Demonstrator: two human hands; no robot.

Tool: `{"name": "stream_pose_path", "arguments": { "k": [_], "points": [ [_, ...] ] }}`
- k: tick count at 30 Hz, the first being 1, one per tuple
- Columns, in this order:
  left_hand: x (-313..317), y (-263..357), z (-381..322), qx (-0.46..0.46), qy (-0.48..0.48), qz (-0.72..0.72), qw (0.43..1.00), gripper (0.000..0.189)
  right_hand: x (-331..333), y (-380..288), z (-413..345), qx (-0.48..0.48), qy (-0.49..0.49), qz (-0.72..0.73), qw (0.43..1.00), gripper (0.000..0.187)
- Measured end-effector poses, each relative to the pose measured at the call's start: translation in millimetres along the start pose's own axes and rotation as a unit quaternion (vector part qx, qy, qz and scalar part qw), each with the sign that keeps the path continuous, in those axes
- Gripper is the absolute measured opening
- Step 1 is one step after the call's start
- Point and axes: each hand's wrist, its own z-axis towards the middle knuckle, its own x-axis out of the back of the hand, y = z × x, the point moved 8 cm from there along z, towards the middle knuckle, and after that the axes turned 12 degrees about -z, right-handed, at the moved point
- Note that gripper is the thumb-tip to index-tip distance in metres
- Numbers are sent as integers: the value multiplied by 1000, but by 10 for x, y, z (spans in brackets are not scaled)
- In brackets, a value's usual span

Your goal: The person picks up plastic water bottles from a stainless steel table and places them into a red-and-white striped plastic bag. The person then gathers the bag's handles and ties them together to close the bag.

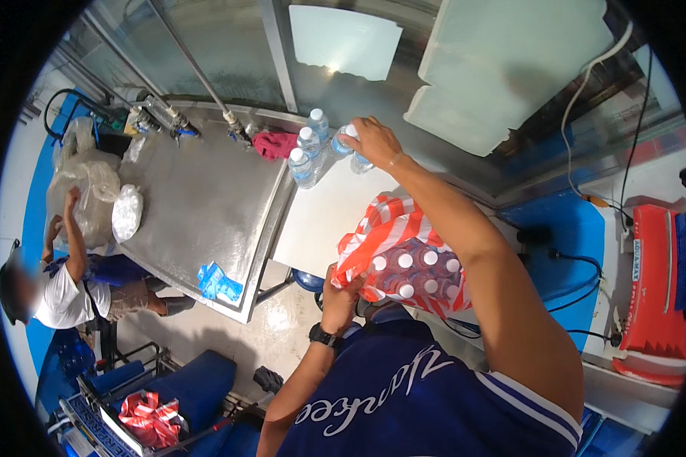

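Observation:
My left hand (341, 300), with a black watch on the wrist, grips the edge of a red-and-white striped plastic bag (361, 228). Inside the bag, several white-capped water bottles (406, 260) stand in rows. Farther off, my right hand (374, 141) has its fingers on the white cap of a clear plastic water bottle (340, 145) at the back of the white tabletop (314, 220). Another bottle (361, 164) stands partly hidden below that hand. Just left of them, three more bottles (302, 169) stand close together.
A crumpled dark-pink cloth (275, 145) lies on the metal table (200, 188), with blue-and-white packaging (220, 281) near its front corner. At far left, a person (71, 285) handles clear plastic bags (86, 188). Filling taps (234, 123) hang over the back edge. Blue containers (200, 377) stand behind, lower left.

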Motion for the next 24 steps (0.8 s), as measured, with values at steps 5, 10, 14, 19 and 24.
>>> {"name": "stream_pose_path", "arguments": {
  "k": [5,10,14,19,24],
  "points": [
    [126,125,-16,59,-64,-30,996,31,1629,277,-999,-159,139,191,959,35],
    [66,290,-51,56,-124,-35,990,39,3045,94,-2119,-152,253,91,951,27],
    [113,261,-150,3,-41,-3,999,37,3368,-119,-2639,-108,206,61,971,33],
    [95,-532,-275,219,-108,114,963,49,3229,-218,-2990,-82,91,69,990,39],
    [195,-1281,-171,366,-159,240,885,55,3080,-227,-3159,-45,24,67,996,38]
  ]
}}
